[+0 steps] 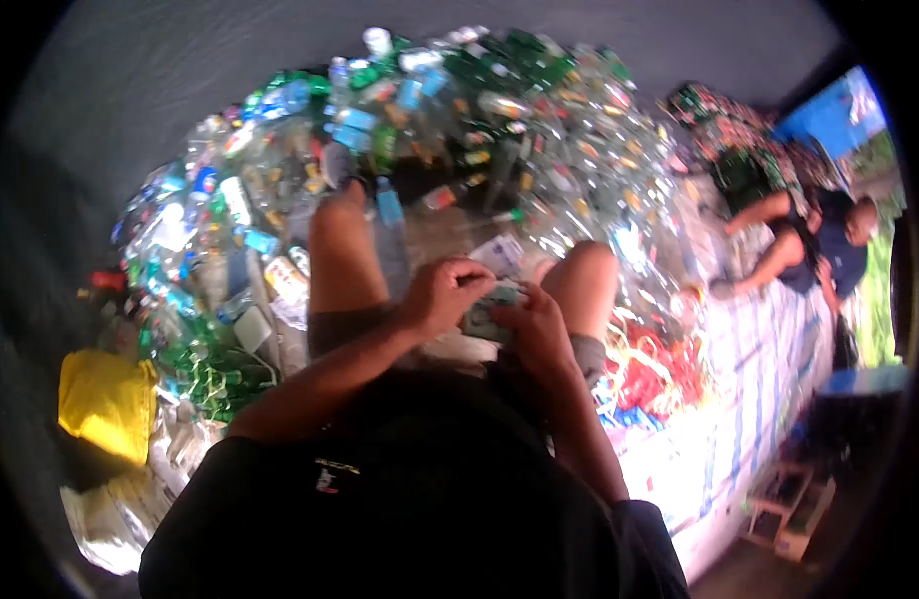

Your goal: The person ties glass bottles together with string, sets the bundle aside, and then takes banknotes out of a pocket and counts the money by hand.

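Between my knees, my right hand (534,324) is closed around a pale greenish, clear object (491,311) that looks like a plastic bottle; motion blur softens its outline. My left hand (447,295) is pinched at that object's upper end. Whatever sits between its fingertips is too small and blurred to name. Just beyond my hands lies a white piece with dark print (499,254), perhaps a label or packet. Ahead of my legs stands a bottle with a blue label (389,203).
A large heap of plastic bottles (589,150) curves around my legs. Red and pale strips (649,369) lie to the right, near a striped sheet (754,349). A yellow container (108,404) stands at left. Another person (829,240) sits at far right.
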`<state>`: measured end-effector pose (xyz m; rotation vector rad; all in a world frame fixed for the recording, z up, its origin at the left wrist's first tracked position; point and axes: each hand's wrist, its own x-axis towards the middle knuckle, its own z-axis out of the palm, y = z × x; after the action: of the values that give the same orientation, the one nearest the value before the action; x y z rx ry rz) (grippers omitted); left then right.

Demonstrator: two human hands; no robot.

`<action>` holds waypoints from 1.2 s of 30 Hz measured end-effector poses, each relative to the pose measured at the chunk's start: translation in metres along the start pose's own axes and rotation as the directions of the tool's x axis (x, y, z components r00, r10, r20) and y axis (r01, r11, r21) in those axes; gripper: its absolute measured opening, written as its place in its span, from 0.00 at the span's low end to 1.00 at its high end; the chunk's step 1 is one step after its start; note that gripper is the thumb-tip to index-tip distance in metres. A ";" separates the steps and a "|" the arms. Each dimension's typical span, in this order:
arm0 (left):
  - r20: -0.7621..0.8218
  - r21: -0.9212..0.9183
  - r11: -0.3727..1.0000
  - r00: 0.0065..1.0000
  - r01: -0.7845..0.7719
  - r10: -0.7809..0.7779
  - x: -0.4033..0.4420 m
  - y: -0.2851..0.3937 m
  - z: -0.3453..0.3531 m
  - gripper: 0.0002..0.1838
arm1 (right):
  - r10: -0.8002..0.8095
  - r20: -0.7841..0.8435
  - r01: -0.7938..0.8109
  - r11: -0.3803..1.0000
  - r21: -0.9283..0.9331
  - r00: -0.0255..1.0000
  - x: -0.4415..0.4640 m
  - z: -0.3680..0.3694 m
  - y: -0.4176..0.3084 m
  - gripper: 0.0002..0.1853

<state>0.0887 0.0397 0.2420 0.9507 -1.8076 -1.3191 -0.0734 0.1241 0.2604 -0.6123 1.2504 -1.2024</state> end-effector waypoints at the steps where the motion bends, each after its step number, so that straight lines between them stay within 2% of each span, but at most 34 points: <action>1: 0.063 -0.008 1.000 0.998 0.001 -0.001 -0.001 0.012 -0.001 0.08 | 0.025 0.025 -0.023 0.998 -0.057 0.999 -0.005 -0.008 0.002 0.16; 3: 0.141 0.060 0.990 0.983 -0.130 0.121 -0.004 0.021 0.006 0.08 | -0.059 0.048 0.073 0.912 -0.403 0.997 -0.014 -0.024 0.003 0.14; 4: 0.176 0.033 0.990 0.975 -0.140 0.133 -0.007 0.025 0.011 0.08 | -0.074 0.047 0.087 0.760 -0.644 0.996 -0.027 -0.024 -0.012 0.14; 6: 0.309 0.137 0.983 0.948 -0.122 0.075 -0.014 0.032 0.020 0.09 | -0.132 0.006 0.100 0.719 -0.687 0.991 -0.049 -0.025 -0.014 0.12; 7: 0.332 0.127 0.983 0.939 -0.136 0.087 -0.015 0.035 0.025 0.09 | -0.178 0.009 0.129 0.674 -0.728 0.984 -0.059 -0.027 -0.012 0.11; 8: 0.401 0.094 0.975 0.904 -0.200 0.147 -0.018 0.038 0.029 0.09 | -0.184 0.034 0.142 0.613 -0.777 0.982 -0.063 -0.040 0.005 0.14; 9: 0.465 0.057 0.964 0.861 -0.260 0.204 -0.021 0.041 0.033 0.09 | -0.192 0.013 0.131 0.617 -0.776 0.981 -0.072 -0.048 0.013 0.14; 10: 0.517 0.011 0.980 0.840 -0.196 0.162 -0.022 0.045 0.035 0.09 | -0.276 0.087 0.236 0.570 -0.787 0.957 -0.085 -0.056 0.018 0.15; 11: 0.533 0.003 0.979 0.829 -0.202 0.169 -0.021 0.046 0.038 0.09 | -0.354 0.164 0.337 0.511 -0.791 0.921 -0.098 -0.063 0.023 0.17; 12: 0.556 -0.064 0.998 0.831 0.004 0.033 -0.017 0.047 0.041 0.08 | -0.444 0.098 0.405 0.679 -0.612 0.891 -0.112 -0.069 0.025 0.19; 13: 0.584 -0.120 0.970 0.805 0.212 -0.103 -0.011 0.048 0.042 0.08 | -0.363 -0.045 0.313 0.852 -0.419 0.931 -0.134 -0.069 0.009 0.18; 14: 0.551 -0.205 0.972 0.834 0.112 0.020 -0.005 0.049 0.042 0.08 | -0.273 -0.187 0.241 0.955 -0.174 0.944 -0.157 -0.069 -0.007 0.18; 15: 0.562 -0.226 0.964 0.827 0.137 0.014 -0.001 0.051 0.041 0.10 | -0.293 -0.275 0.195 0.923 -0.333 0.916 -0.168 -0.092 -0.003 0.17; 16: 0.587 -0.172 0.976 0.809 0.132 -0.006 0.002 0.055 0.039 0.09 | -0.300 -0.431 0.239 0.952 -0.189 0.851 -0.181 -0.115 0.013 0.15; 18: 0.619 -0.113 0.986 0.785 0.120 -0.025 0.004 0.056 0.042 0.10 | -0.418 -0.540 0.333 0.909 -0.252 0.731 -0.205 -0.141 0.023 0.12; 19: 0.619 -0.080 0.997 0.784 0.012 0.040 0.004 0.053 0.047 0.14 | -0.478 -0.577 0.421 0.875 -0.240 0.663 -0.210 -0.152 0.036 0.11; 20: 0.621 -0.048 0.994 0.776 -0.098 0.106 0.004 0.052 0.051 0.18 | -0.426 -0.630 0.482 0.872 -0.092 0.650 -0.214 -0.160 0.051 0.11; 21: 0.629 -0.047 0.994 0.769 -0.103 0.110 0.002 0.056 0.055 0.18 | -0.416 -0.658 0.431 0.889 -0.152 0.628 -0.220 -0.157 0.062 0.10; 23: 0.774 -0.082 0.995 0.633 0.058 0.027 -0.006 0.066 0.067 0.28 | -0.426 -0.677 0.325 0.903 -0.279 0.600 -0.230 -0.152 0.091 0.09; 24: 0.787 -0.041 0.999 0.615 -0.012 0.040 -0.008 0.067 0.072 0.32 | -0.474 -0.671 0.301 0.881 -0.366 0.570 -0.239 -0.141 0.103 0.09; 25: 0.793 -0.042 0.999 0.607 -0.018 0.044 -0.009 0.069 0.079 0.32 | -0.523 -0.658 0.273 0.850 -0.451 0.542 -0.246 -0.129 0.113 0.08; 27: 0.809 -0.045 0.998 0.585 -0.043 0.062 -0.012 0.072 0.093 0.31 | -0.457 -0.671 0.506 0.851 -0.140 0.584 -0.250 -0.115 0.144 0.07; 28: 0.812 -0.099 0.995 0.576 -0.024 0.095 -0.012 0.074 0.100 0.29 | -0.416 -0.655 0.405 0.896 -0.179 0.631 -0.257 -0.106 0.152 0.10; 29: 0.815 -0.099 0.995 0.572 -0.028 0.097 -0.013 0.075 0.104 0.29 | -0.404 -0.612 0.134 0.889 -0.438 0.680 -0.267 -0.098 0.157 0.14; 31: 0.855 -0.146 0.983 0.514 0.109 0.070 -0.013 0.075 0.113 0.27 | -0.324 -0.602 0.194 0.942 -0.273 0.730 -0.269 -0.092 0.167 0.17; 32: 0.856 -0.143 0.988 0.508 0.064 0.091 -0.012 0.074 0.115 0.22 | -0.326 -0.603 0.195 0.942 -0.274 0.728 -0.270 -0.095 0.169 0.17; 33: 0.856 -0.143 0.988 0.509 0.063 0.091 -0.012 0.077 0.115 0.22 | -0.377 -0.563 0.201 0.915 -0.350 0.736 -0.268 -0.094 0.163 0.16; 35: 0.931 0.010 0.995 0.364 -0.096 0.026 -0.011 0.085 0.112 0.15 | -0.430 -0.514 0.214 0.879 -0.425 0.742 -0.267 -0.093 0.153 0.14; 36: 0.941 0.022 0.989 0.337 -0.146 0.029 -0.014 0.089 0.112 0.09 | -0.343 -0.525 0.096 0.892 -0.441 0.779 -0.268 -0.093 0.149 0.16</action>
<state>-0.0148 0.1213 0.2994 -0.0408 -2.7476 -1.9279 -0.0747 0.4400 0.2055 -0.7194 2.0381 -1.4125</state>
